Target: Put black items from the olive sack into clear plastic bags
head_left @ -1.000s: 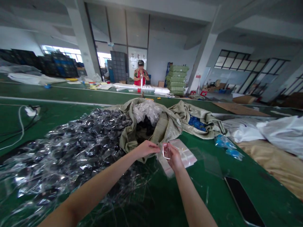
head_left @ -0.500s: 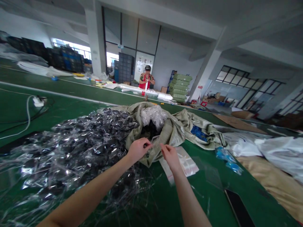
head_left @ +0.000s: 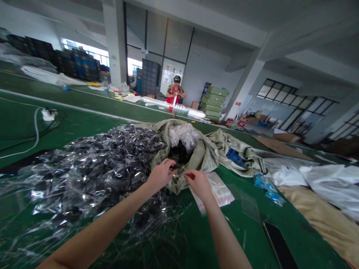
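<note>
My left hand (head_left: 162, 174) is closed in a pinch around a small dark item (head_left: 173, 167), mostly hidden by the fingers. Just to its right, my right hand (head_left: 198, 183) has thumb and fingertips pressed together at a faint piece of clear plastic film (head_left: 180, 174). Both hands are in front of the mouth of an open greenish sack (head_left: 196, 158), which has dark pieces inside and crumpled clear plastic (head_left: 183, 135) at its top. A large heap of dark items in clear wrappers (head_left: 112, 160) spreads to the left. Flat clear bags (head_left: 220, 191) lie beneath my right wrist.
A phone (head_left: 280, 244) lies at lower right on the green table (head_left: 202, 239). Blue wrapped pieces (head_left: 269, 190) and a second sack (head_left: 238, 149) are to the right. A power strip (head_left: 48, 114) with cables sits at left. Another person (head_left: 175, 93) works at a far table.
My left hand has turned, its fingers now reaching over the small dark item. My right hand has shifted slightly left, with its fingertips turned further toward the left hand.
</note>
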{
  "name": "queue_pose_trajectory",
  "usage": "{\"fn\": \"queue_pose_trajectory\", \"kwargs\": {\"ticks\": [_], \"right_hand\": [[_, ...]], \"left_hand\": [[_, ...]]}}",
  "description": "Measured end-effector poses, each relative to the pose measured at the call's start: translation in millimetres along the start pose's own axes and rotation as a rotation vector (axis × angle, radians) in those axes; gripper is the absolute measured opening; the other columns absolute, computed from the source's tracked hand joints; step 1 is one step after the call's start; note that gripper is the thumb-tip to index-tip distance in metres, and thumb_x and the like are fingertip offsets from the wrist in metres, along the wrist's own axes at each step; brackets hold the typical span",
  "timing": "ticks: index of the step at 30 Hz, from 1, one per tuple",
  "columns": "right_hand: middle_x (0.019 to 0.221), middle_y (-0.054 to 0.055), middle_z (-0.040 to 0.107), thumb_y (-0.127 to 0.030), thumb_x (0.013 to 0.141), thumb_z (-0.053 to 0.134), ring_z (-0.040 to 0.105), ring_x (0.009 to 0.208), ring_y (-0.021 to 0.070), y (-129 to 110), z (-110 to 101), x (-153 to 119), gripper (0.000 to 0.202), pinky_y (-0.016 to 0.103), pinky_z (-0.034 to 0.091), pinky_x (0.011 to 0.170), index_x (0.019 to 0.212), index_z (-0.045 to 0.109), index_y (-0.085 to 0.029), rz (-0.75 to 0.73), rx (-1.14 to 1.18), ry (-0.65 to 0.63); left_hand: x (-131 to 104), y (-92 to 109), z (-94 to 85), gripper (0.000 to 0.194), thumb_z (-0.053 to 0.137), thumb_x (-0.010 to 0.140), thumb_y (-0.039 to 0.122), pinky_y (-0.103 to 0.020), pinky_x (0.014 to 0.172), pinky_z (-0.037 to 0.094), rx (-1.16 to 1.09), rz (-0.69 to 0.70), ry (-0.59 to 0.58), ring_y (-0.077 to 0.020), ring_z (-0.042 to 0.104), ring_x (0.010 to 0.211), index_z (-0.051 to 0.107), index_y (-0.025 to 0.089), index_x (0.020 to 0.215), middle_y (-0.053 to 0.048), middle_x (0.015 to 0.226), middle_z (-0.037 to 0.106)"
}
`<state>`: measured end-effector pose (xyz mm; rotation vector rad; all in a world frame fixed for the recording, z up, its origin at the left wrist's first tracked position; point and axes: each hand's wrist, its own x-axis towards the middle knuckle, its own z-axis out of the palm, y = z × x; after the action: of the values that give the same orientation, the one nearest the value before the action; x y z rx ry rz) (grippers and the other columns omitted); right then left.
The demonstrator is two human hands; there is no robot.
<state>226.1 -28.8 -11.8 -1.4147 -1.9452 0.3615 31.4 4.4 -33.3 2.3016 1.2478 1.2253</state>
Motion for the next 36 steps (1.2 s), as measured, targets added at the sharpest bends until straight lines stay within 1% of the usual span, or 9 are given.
{"fn": "queue_pose_trajectory", "kwargs": {"ticks": [2,6,12,19,25,28,31,34,36], "right_hand": [[0.076,0.005,0.074,-0.022,0.081,0.06,0.067,0.068,0.0206,-4.1,3.8,-1.9,0.013,0.031,0.049,0.067,0.081,0.073,-0.021,0.047,-0.043,0.104],[0.082,0.007,0.075,-0.02,0.082,0.058,0.068,0.073,0.0222,-13.7,7.2,-5.8,0.014,0.032,0.05,0.069,0.085,0.072,-0.021,0.041,-0.074,0.186],[0.078,0.006,0.072,-0.024,0.086,0.055,0.067,0.071,0.0204,-29.6,1.2,-9.0,0.014,0.03,0.048,0.067,0.081,0.067,-0.019,0.054,-0.151,0.307],[0.071,0.002,0.064,-0.023,0.085,0.058,0.061,0.062,0.015,-57.5,-12.6,-0.3,0.008,0.026,0.045,0.061,0.079,0.06,-0.018,0.031,-0.135,0.503],[0.063,-0.002,0.057,-0.019,0.085,0.058,0.054,0.054,0.0112,-75.2,-18.1,0.9,0.007,0.022,0.042,0.054,0.078,0.058,-0.019,-0.085,-0.18,0.614],[0.063,-0.002,0.055,-0.018,0.085,0.058,0.052,0.054,0.0109,-75.6,-12.2,1.2,0.006,0.022,0.041,0.054,0.079,0.058,-0.018,-0.095,-0.182,0.608],[0.065,-0.001,0.055,-0.022,0.086,0.059,0.052,0.056,0.0114,-66.7,-3.5,9.7,0.007,0.023,0.041,0.055,0.081,0.059,-0.018,-0.111,-0.111,0.472],[0.071,0.0,0.06,-0.033,0.09,0.057,0.057,0.061,0.0126,-42.0,6.9,33.7,0.016,0.023,0.045,0.057,0.091,0.061,-0.018,-0.062,0.065,0.296],[0.078,0.003,0.066,-0.035,0.095,0.048,0.062,0.069,0.0138,-16.2,18.4,57.8,0.023,0.024,0.048,0.064,0.091,0.061,-0.018,0.026,0.091,0.265]], "left_hand": [[-3.6,7.3,5.9,0.017,0.06,0.085,0.038,-0.03,0.073,0.046,0.0,-0.095,0.059,-0.0195,0.062,0.081,0.062,0.021,0.082,-0.005,0.086,0.066],[-3.0,19.6,13.6,0.034,0.058,0.083,0.051,-0.029,0.059,0.04,-0.087,-0.216,-0.1,-0.0174,0.057,0.063,0.057,0.021,0.065,-0.002,0.065,0.062],[9.2,32.6,4.6,0.025,0.049,0.085,0.031,-0.026,0.058,0.035,-0.052,-0.281,-0.086,-0.0137,0.053,0.059,0.058,0.019,0.065,-0.001,0.063,0.06],[23.4,58.8,-19.9,0.025,0.049,0.085,0.028,-0.025,0.06,0.033,0.026,-0.228,-0.012,-0.0119,0.049,0.058,0.051,0.018,0.062,0.001,0.061,0.055],[18.8,74.7,-37.5,0.024,0.048,0.085,0.024,-0.024,0.056,0.032,0.14,-0.079,0.114,-0.0106,0.046,0.055,0.044,0.019,0.062,0.002,0.061,0.05],[18.0,65.7,-38.6,0.024,0.046,0.085,0.023,-0.024,0.055,0.032,0.248,-0.086,0.147,-0.0109,0.046,0.053,0.042,0.02,0.062,0.002,0.062,0.049],[24.3,43.2,-37.3,0.023,0.046,0.084,0.024,-0.025,0.055,0.031,0.364,-0.161,0.131,-0.0123,0.047,0.054,0.042,0.02,0.061,0.001,0.062,0.05],[34.4,16.2,-38.6,0.022,0.046,0.083,0.026,-0.026,0.056,0.031,0.469,-0.265,0.116,-0.0141,0.05,0.057,0.044,0.02,0.062,0.0,0.063,0.054],[40.5,1.6,-41.8,0.022,0.046,0.083,0.028,-0.027,0.057,0.031,0.527,-0.337,0.111,-0.0156,0.053,0.06,0.046,0.02,0.063,-0.001,0.065,0.057]]}}
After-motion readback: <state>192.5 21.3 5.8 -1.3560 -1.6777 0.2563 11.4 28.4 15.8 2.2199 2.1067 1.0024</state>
